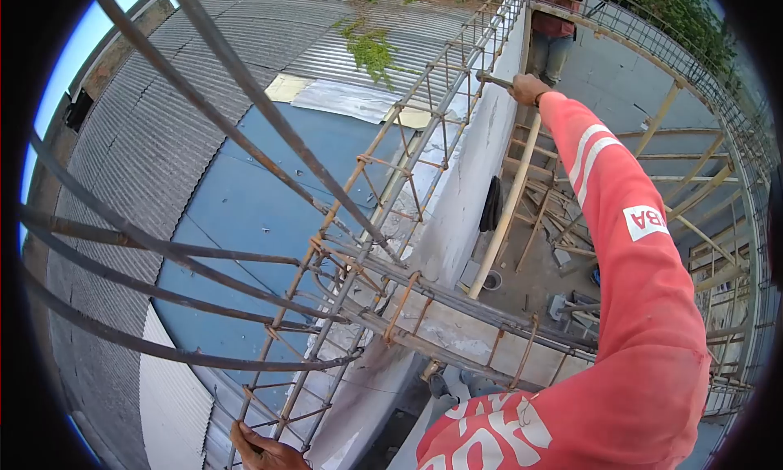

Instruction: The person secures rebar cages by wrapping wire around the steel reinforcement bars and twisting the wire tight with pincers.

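Apparently, the work is standing partly done. The long rebar cage (361, 158) is lying along the top of the white wall (457, 225), running from the near left to the far side, and its stirrups are already joining the long bars. At the near corner, the long rebars (281, 126) are sticking out to the left, curving and not bound together, so I am judging that this corner is looking less finished. The steel is showing bare there; how firm each tie is, I cannot tell.

The right hand (530, 89) is reaching far along the wall and is closing round a short hammer-like tool (494, 80); its exact kind is staying unclear. The left hand (267, 451) is holding the near end of the long cage with its fingers narrow, while the lower edge of the view is cutting off part of it.

Now counting: I am seeing six rebars sticking out, one tool, and two hands of the wearer. One crossing cage (481, 307) is going right from the corner. One other person (556, 26) is standing at the far end. Below, one bucket (492, 281) is resting on the floor, and one black bundle (491, 205) is hanging by the wall. The stirrups and the planks (555, 221) are too many for sure counting.
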{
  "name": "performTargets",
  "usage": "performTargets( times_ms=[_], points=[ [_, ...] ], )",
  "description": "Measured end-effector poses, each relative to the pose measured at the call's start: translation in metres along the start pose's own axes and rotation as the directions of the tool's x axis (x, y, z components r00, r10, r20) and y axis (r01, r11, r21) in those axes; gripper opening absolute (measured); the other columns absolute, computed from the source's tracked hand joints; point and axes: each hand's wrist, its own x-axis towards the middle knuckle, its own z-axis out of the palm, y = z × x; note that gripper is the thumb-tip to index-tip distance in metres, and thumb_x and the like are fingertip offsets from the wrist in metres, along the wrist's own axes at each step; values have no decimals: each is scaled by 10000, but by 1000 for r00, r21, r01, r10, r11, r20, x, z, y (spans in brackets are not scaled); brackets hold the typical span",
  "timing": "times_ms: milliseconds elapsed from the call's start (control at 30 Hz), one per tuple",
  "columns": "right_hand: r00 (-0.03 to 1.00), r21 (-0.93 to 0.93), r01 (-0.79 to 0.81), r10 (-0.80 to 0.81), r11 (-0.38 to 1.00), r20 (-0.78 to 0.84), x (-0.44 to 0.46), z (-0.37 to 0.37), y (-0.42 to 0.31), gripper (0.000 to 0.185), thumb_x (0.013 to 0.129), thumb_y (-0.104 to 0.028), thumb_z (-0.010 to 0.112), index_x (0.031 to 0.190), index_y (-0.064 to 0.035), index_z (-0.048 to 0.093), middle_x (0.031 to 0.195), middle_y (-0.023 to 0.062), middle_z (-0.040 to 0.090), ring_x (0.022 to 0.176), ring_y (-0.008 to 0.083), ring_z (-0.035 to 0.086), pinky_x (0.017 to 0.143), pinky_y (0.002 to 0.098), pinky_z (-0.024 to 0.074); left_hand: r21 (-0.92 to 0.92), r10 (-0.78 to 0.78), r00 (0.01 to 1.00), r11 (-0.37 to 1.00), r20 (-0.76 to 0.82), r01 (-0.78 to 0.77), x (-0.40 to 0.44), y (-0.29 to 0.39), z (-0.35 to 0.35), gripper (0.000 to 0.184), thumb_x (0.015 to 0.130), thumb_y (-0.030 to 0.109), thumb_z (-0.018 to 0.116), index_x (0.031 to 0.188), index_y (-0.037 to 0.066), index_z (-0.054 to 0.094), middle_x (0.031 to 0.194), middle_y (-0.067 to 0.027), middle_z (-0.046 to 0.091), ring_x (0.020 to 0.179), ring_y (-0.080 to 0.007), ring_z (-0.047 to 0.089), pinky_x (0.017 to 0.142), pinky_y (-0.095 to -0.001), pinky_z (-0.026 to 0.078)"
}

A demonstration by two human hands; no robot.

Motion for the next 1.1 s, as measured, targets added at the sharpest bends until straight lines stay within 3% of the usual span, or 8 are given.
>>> performTargets(
  times_ms=[333,400,467,567,767,867,967,1100],
  points=[
    [999,-55,12,-10,998,30,0,-13,-12,387,956,-282,526,1179,-4,677,1168,262,695,1094,434,671,947,502,530,-22,45,999,999,10,-44,5,12,-6,278,1003,273,621,988,48,783,864,-140,759,675,-346,707,577,-430,524],
    [995,43,89,-87,995,-52,14,30,19,392,961,-326,530,1074,1,716,1058,269,717,990,443,699,861,511,558,-57,41,999,998,8,-40,2,11,-5,270,998,258,623,988,40,781,884,-148,759,697,-348,709,590,-428,528],
    [988,347,-12,64,938,-138,-54,51,3,459,957,-408,543,990,10,731,938,275,722,868,444,716,752,512,573,-92,34,999,995,-18,-36,5,4,-5,263,993,244,625,988,32,780,904,-156,759,718,-351,712,603,-425,532],
    [943,665,-333,246,669,224,-153,61,-32,419,968,-411,584,886,-7,660,656,95,584,522,227,580,445,416,481,-137,-51,996,989,67,60,1,1,-6,237,980,200,619,990,23,776,918,-168,754,753,-357,710,646,-427,544],
    [877,733,-476,316,485,361,-195,24,-48,359,985,-310,605,831,14,594,635,83,558,470,200,566,384,384,450,-268,6,1000,963,28,1,-1,-7,-9,223,975,206,647,995,22,771,917,-164,752,729,-352,697,623,-429,532],
    [926,640,-377,258,669,276,-194,-14,-32,304,969,-279,630,840,-5,604,625,87,567,488,204,593,390,389,460,-276,60,996,960,69,-39,2,-7,-16,229,974,229,662,991,29,773,922,-159,755,728,-340,703,603,-426,530],
    [985,237,-155,130,959,115,-191,-68,-14,322,908,-285,646,740,-11,667,580,86,598,459,196,582,399,380,466,-298,88,994,952,61,-66,4,-9,-16,227,973,242,667,979,44,777,911,-142,759,706,-338,702,590,-426,528],
    [997,-70,-66,68,995,30,-176,-130,-9,432,893,-392,671,783,25,692,673,159,682,524,289,664,459,435,517,-319,71,997,946,24,-60,4,-6,-15,216,976,245,659,958,72,788,887,-114,763,669,-339,697,589,-421,530]
  ],
)
